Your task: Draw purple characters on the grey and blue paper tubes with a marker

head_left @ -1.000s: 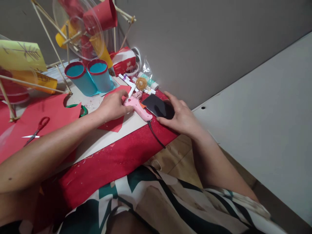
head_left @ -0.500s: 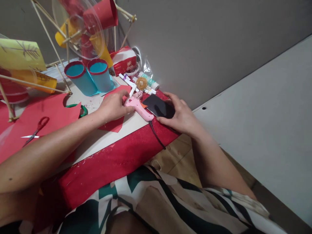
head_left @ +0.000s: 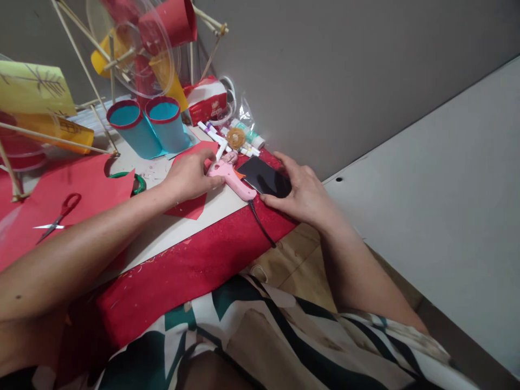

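Observation:
My left hand [head_left: 189, 176] rests curled on a red paper piece [head_left: 190, 203], its fingertips against the pink glue gun [head_left: 231, 177] lying on the table. A black cord [head_left: 262, 227] trails from the gun over the red table edge [head_left: 182, 271]. My right hand [head_left: 303, 192] grips a black phone [head_left: 264, 176] that lies flat by the wall, thumb at its near edge and fingers over its far side.
Two blue paper cups with red rims [head_left: 150, 127] stand behind. A stick-and-cup wheel model [head_left: 138, 43] rises at the back. Red scissors [head_left: 59, 214] lie on red paper at left. Markers [head_left: 215, 138], a tape roll [head_left: 235, 138] and a tissue pack [head_left: 207, 100] crowd the corner.

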Available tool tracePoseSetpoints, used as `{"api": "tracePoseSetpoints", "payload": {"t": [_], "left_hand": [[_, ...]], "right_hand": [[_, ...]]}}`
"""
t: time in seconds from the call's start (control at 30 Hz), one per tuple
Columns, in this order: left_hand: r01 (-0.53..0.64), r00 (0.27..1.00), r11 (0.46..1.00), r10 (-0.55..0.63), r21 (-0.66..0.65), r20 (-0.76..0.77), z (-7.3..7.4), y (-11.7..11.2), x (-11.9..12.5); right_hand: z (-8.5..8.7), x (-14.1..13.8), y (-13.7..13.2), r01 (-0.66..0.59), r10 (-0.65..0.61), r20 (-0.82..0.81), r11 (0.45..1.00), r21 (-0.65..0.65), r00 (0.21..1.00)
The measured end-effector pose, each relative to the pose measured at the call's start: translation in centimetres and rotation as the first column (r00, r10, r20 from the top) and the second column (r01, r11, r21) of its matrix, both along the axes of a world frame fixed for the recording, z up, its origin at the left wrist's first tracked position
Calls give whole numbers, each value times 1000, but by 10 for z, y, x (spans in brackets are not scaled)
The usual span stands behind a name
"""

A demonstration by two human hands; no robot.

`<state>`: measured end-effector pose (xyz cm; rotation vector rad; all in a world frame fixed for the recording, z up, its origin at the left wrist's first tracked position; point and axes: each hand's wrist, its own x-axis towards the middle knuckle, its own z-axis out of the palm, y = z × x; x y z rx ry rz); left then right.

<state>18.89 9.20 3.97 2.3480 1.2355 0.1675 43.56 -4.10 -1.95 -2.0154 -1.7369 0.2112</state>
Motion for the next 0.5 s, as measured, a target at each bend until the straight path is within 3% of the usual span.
{"api": "tracePoseSetpoints", "payload": {"t": [0.27,0.5], "left_hand": [[3,1000,1000,-3,2,-3,1,0,0],[10,1000,1000,-10,2,2,1,0,0]], "right_hand": [[-9,4,-2,-2,1,31,1000,19,1000],[-5,3,-3,2,-2,45,1000,-13,999]]}}
